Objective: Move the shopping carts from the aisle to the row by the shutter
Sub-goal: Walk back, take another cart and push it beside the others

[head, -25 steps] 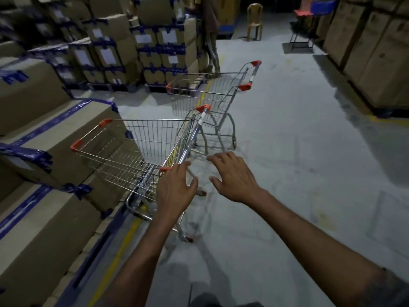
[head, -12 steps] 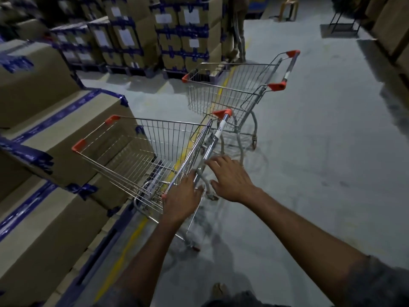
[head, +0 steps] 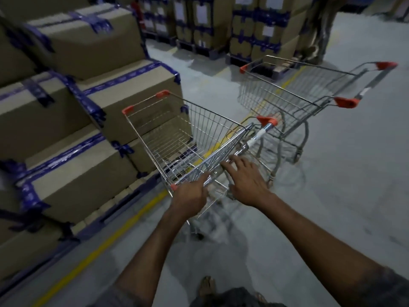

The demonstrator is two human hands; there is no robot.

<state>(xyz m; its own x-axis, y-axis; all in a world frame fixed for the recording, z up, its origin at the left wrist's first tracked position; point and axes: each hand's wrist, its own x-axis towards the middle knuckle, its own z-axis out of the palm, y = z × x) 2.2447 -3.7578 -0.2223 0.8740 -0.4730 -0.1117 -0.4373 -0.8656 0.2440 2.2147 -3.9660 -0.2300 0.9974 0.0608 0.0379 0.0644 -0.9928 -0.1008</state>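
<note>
Near edge: a sandalled foot (head: pixel 207 284) is showing on the grey concrete floor (head: pixel 332 207), and two bare forearms are reaching forward. The left hand (head: pixel 190 194) is curling round the near end of the chrome handle bar (head: pixel 256 138), just beside its orange end cap. The right hand (head: pixel 247 181), held apart from the left and farther along the bar, is lying with its fingers spread and nearly straight, the fingertips (head: pixel 230 166) touching the bar and the rear wire gate. This bar is topping the near cart (head: pixel 208 129), a silver wire shopping cart with orange plastic corner caps, which is standing in the aisle, angled leftward and partly over a yellow painted floor line (head: pixel 106 244). Brown cardboard cartons bound with blue tape (head: pixel 73 180) are rising in steps on the left, close to the basket's front. Beyond the handle's far end, the far cart (head: pixel 276 103), a second silver wire cart of the same pattern, is standing to the right; whether the two carts are touching cannot be told. Farthest away, more taped cartons on dark pallets (head: pixel 254 36) are lining the floor, with a blurred standing person's legs (head: pixel 318 29) beside them.
</note>
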